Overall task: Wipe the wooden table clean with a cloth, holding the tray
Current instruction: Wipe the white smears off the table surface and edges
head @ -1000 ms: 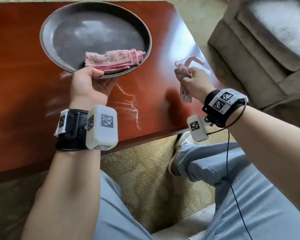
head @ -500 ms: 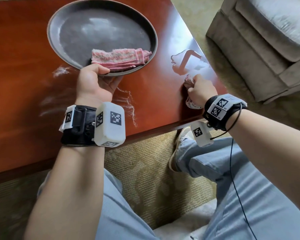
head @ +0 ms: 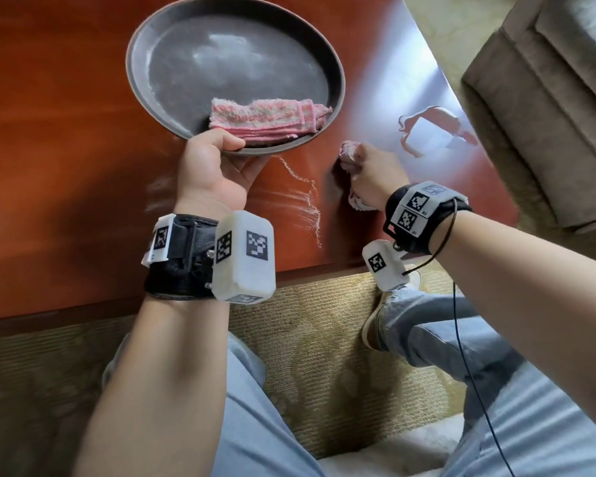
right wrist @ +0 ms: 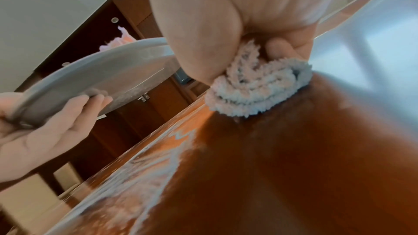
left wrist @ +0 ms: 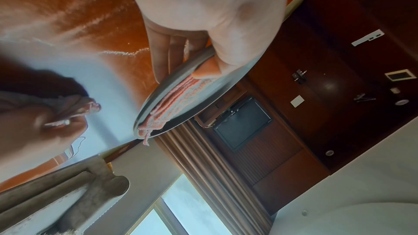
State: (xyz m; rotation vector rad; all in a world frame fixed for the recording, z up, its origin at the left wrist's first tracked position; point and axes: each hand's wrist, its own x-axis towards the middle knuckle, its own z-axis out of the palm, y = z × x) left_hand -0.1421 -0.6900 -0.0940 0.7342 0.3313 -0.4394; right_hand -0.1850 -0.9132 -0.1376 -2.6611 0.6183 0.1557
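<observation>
My left hand [head: 217,160] grips the near rim of a round dark grey tray [head: 172,67], thumb on top and fingers [right wrist: 90,103] underneath, holding it above the reddish wooden table [head: 49,149]. A folded pink cloth [head: 265,117] lies in the tray by my thumb. My right hand [head: 369,170] is closed round a bunched pink-and-white cloth [right wrist: 255,92] and presses it onto the table right of the tray. White powdery streaks [head: 307,197] mark the wood between my hands. The left wrist view shows the tray [left wrist: 158,94] edge-on with the folded cloth [left wrist: 178,96] on it.
The table's right edge and near edge [head: 307,273] are close to my right hand. A beige sofa [head: 547,108] stands to the right of the table. A woven rug [head: 310,356] and my legs in light blue trousers [head: 461,339] are below the table edge.
My right hand came down from above the table and slid its cloth leftward along the wood toward the streaks. My left hand kept its grip on the tray.
</observation>
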